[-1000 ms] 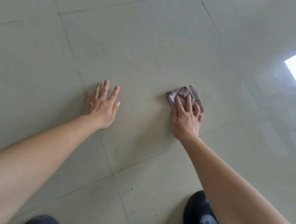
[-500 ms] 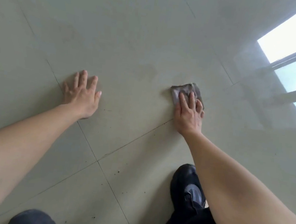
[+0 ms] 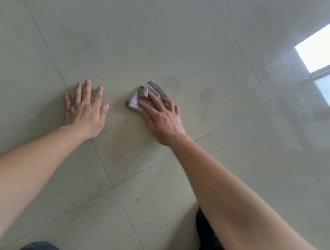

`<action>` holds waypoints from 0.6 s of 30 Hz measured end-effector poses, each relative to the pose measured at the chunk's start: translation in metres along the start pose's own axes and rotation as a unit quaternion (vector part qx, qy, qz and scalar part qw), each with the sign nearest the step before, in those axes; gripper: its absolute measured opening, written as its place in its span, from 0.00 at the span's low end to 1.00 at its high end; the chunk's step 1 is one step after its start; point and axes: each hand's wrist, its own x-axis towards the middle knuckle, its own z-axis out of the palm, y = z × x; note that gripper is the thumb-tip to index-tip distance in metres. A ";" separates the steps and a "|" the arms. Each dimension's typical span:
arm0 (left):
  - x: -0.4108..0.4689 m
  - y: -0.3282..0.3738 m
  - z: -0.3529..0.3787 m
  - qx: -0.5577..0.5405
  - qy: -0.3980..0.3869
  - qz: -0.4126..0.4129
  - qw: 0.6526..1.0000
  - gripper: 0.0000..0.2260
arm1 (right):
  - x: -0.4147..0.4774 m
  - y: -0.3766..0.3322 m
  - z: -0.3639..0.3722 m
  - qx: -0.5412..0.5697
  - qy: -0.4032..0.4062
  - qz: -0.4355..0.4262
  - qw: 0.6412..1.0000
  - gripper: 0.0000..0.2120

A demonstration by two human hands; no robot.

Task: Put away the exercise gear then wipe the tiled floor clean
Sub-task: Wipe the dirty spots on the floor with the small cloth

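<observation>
Pale grey-green tiles make up the big shiny floor (image 3: 168,34), with thin lines running between them. At the far right the floor shines with the bright shape of a window (image 3: 329,46).

Two bare arms reach out from the bottom of the view. The left arm (image 3: 24,171) comes in from the lower left and the right arm (image 3: 243,203) from the lower right. Under the right arm is something black (image 3: 207,239), maybe a shoe, but most of it is hidden. A dark rounded shape (image 3: 41,248) peeks in at the bottom edge.

The left hand (image 3: 85,111) lies flat on the floor, fingers straight and spread, holding nothing. The right hand (image 3: 162,118) is just beside it, a little apart. Its fingers are straight too, and they press down on a cloth (image 3: 140,98).

The cloth is small, grey and purple, and scrunched up. It sits on the floor near the middle of the view, partly under the right fingers, with its far end sticking out.

Tiny dark specks (image 3: 137,199) of dirt are on the tiles close to the person.
</observation>
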 end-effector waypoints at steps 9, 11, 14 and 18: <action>0.014 0.001 0.001 -0.054 0.015 -0.050 0.997 0.29 | 0.061 0.055 -0.026 0.089 0.082 0.363 0.924 0.25; 0.027 -0.003 -0.002 -0.066 0.020 -0.069 0.995 0.29 | 0.071 0.028 -0.016 0.088 0.086 0.316 0.941 0.25; 0.052 -0.011 -0.009 -0.072 0.033 -0.085 0.993 0.29 | 0.080 -0.007 -0.001 0.064 0.070 0.175 0.980 0.25; 0.088 -0.029 -0.019 -0.071 0.058 -0.109 0.990 0.29 | 0.102 0.000 -0.010 0.024 0.042 -0.001 0.999 0.22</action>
